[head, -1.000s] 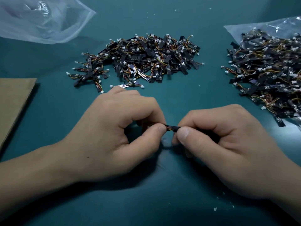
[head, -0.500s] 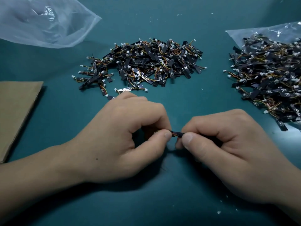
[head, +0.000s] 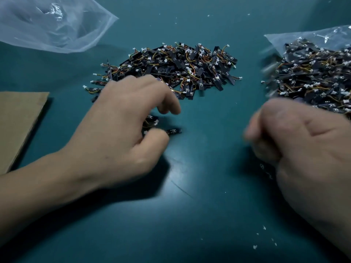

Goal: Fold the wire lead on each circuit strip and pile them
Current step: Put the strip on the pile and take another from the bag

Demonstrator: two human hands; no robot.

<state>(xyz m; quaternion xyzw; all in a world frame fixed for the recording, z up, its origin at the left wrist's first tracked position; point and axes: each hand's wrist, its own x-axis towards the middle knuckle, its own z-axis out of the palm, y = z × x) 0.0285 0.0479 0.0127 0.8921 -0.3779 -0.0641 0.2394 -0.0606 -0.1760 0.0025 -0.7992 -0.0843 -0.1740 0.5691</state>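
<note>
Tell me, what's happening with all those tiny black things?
A person is working through little circuit strips with wire leads. Their left hand has one strip at its thumb, close to the middle pile. The blurred right hand is curled near the other pile on a plastic bag.

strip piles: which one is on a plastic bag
The pile at the right edge, resting on the clear bag; the centre pile lies straight on the green table.
</note>
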